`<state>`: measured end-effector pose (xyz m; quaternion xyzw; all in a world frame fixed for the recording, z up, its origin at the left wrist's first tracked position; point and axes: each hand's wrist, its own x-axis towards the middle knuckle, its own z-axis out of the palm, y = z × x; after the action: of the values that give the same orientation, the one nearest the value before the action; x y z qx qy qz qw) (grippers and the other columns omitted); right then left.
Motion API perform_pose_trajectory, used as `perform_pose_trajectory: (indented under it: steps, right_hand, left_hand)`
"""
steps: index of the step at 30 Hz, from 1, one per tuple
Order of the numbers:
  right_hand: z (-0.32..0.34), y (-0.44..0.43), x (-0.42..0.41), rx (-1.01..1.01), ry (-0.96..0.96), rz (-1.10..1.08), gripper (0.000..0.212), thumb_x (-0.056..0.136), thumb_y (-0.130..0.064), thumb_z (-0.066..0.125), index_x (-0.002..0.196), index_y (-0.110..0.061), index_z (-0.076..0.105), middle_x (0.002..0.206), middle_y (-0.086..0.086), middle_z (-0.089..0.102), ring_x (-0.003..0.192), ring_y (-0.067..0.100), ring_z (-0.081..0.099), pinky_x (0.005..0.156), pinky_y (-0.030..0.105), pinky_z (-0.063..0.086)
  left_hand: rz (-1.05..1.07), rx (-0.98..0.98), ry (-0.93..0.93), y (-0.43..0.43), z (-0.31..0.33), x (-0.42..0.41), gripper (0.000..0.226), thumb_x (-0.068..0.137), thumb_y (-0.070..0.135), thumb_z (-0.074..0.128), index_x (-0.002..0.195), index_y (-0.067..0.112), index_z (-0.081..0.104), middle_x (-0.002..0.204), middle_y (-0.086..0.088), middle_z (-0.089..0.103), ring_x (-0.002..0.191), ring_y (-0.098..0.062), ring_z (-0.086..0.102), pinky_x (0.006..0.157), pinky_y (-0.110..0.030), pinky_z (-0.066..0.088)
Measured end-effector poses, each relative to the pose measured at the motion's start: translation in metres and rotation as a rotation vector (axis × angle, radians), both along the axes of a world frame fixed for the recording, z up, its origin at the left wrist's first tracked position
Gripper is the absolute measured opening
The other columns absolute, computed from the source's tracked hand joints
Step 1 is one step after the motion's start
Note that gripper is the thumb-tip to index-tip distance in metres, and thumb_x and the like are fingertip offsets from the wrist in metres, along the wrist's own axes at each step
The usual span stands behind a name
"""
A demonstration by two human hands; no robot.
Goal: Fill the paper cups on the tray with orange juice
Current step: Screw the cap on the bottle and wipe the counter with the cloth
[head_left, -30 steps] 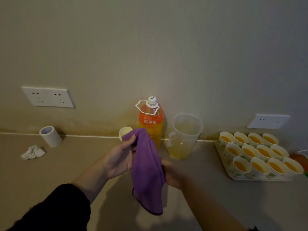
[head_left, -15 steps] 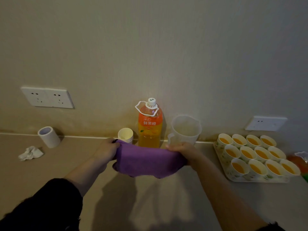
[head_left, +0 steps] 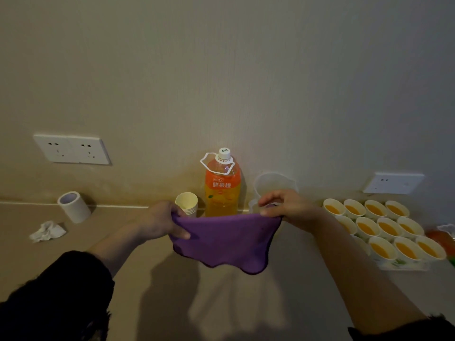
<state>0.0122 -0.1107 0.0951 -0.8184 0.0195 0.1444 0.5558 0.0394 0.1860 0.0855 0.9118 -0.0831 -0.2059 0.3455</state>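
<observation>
A purple cloth hangs stretched between both hands above the counter. My left hand pinches its left corner and my right hand pinches its right corner. Behind the cloth an orange juice bottle stands capped against the wall, with a clear plastic pitcher to its right, partly hidden by my right hand. At the right, a white tray carries several paper cups with orange juice in them.
A short stack of unfilled paper cups stands left of the bottle. A roll of tape and a crumpled tissue lie at the far left. Wall sockets sit above the counter. An orange object shows at the right edge.
The cloth hung bunched from my hands a second ago. My hands have since drawn apart and risen, and the cloth is now spread wide between them.
</observation>
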Motion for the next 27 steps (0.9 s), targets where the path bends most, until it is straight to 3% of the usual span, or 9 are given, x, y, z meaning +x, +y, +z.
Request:
perform_pose_trajectory:
  steps: [3, 6, 10, 13, 15, 19, 23, 25, 27]
  right_hand:
    - [0.014, -0.002, -0.001, -0.213, -0.004, 0.172, 0.027, 0.069, -0.004, 0.081, 0.09, -0.015, 0.068, 0.093, 0.0, 0.065, 0.087, 0.009, 0.062, 0.076, 0.021, 0.052]
    - [0.017, -0.001, 0.003, -0.391, -0.053, 0.231, 0.022, 0.073, -0.004, 0.078, 0.07, -0.022, 0.067, 0.071, -0.008, 0.062, 0.064, -0.001, 0.058, 0.061, 0.012, 0.044]
    - [0.016, 0.002, 0.011, -0.431, -0.202, 0.084, 0.009, 0.078, -0.01, 0.075, 0.073, -0.015, 0.069, 0.085, -0.002, 0.064, 0.081, 0.011, 0.058, 0.073, 0.02, 0.043]
    - [0.017, 0.014, 0.014, -0.513, -0.299, -0.055, 0.008, 0.084, -0.017, 0.069, 0.077, -0.017, 0.066, 0.072, -0.003, 0.06, 0.068, 0.008, 0.052, 0.062, 0.02, 0.039]
    - [0.019, 0.026, 0.016, -0.513, -0.368, -0.201, 0.007, 0.086, -0.018, 0.065, 0.079, -0.019, 0.063, 0.063, -0.006, 0.054, 0.063, 0.01, 0.05, 0.057, 0.024, 0.037]
    - [0.02, 0.052, 0.017, -0.45, -0.35, -0.313, 0.009, 0.088, -0.022, 0.058, 0.096, -0.025, 0.054, 0.078, 0.0, 0.062, 0.075, 0.02, 0.058, 0.069, 0.031, 0.045]
    - [0.024, 0.08, 0.017, -0.032, -0.191, -0.307, 0.01, 0.09, -0.014, 0.059, 0.082, -0.02, 0.057, 0.078, 0.001, 0.059, 0.068, 0.016, 0.056, 0.068, 0.034, 0.049]
    - [0.028, 0.087, 0.013, 0.142, -0.131, -0.253, 0.015, 0.092, -0.004, 0.053, 0.082, -0.012, 0.061, 0.076, 0.004, 0.059, 0.068, 0.014, 0.056, 0.067, 0.028, 0.051]
    - [0.035, 0.084, 0.006, 0.26, -0.091, -0.137, 0.018, 0.091, 0.005, 0.047, 0.098, 0.0, 0.063, 0.081, 0.008, 0.06, 0.071, 0.011, 0.058, 0.062, 0.017, 0.05]
  left_hand:
    - [-0.099, 0.195, -0.1, 0.002, 0.001, 0.007, 0.014, 0.072, 0.009, 0.078, 0.077, 0.017, 0.067, 0.065, 0.009, 0.06, 0.066, -0.009, 0.055, 0.058, -0.019, 0.041]
    - [-0.104, 0.091, -0.078, 0.011, 0.004, 0.016, 0.019, 0.078, 0.013, 0.075, 0.063, 0.02, 0.068, 0.058, 0.006, 0.059, 0.063, -0.012, 0.053, 0.062, -0.024, 0.041]
    - [-0.064, -0.126, -0.038, 0.013, 0.013, 0.02, 0.038, 0.083, 0.021, 0.072, 0.046, 0.017, 0.062, 0.057, 0.006, 0.055, 0.056, -0.008, 0.051, 0.061, -0.026, 0.036]
    - [0.113, -0.215, -0.08, 0.003, 0.016, 0.025, 0.028, 0.085, 0.023, 0.067, 0.064, 0.005, 0.06, 0.066, -0.01, 0.053, 0.065, -0.023, 0.051, 0.066, -0.031, 0.033]
    - [0.204, -0.234, -0.134, -0.009, 0.017, 0.024, 0.03, 0.09, 0.021, 0.062, 0.064, 0.006, 0.055, 0.063, -0.013, 0.051, 0.062, -0.024, 0.048, 0.064, -0.032, 0.03]
    - [0.228, -0.313, -0.135, -0.04, 0.023, 0.013, 0.026, 0.092, 0.017, 0.057, 0.069, 0.006, 0.059, 0.061, -0.008, 0.052, 0.057, -0.022, 0.045, 0.059, -0.03, 0.032]
    - [0.084, -0.463, -0.054, -0.069, 0.033, -0.004, 0.024, 0.097, 0.024, 0.051, 0.081, 0.009, 0.06, 0.07, -0.008, 0.055, 0.065, -0.021, 0.05, 0.063, -0.03, 0.038]
    - [-0.039, -0.526, 0.045, -0.076, 0.036, -0.009, 0.026, 0.09, 0.043, 0.057, 0.095, 0.018, 0.063, 0.087, 0.001, 0.067, 0.079, -0.013, 0.062, 0.073, -0.026, 0.048]
    - [-0.106, -0.433, -0.039, -0.073, 0.033, -0.007, 0.036, 0.075, 0.047, 0.075, 0.101, 0.027, 0.058, 0.096, 0.007, 0.068, 0.09, -0.009, 0.063, 0.08, -0.023, 0.049]
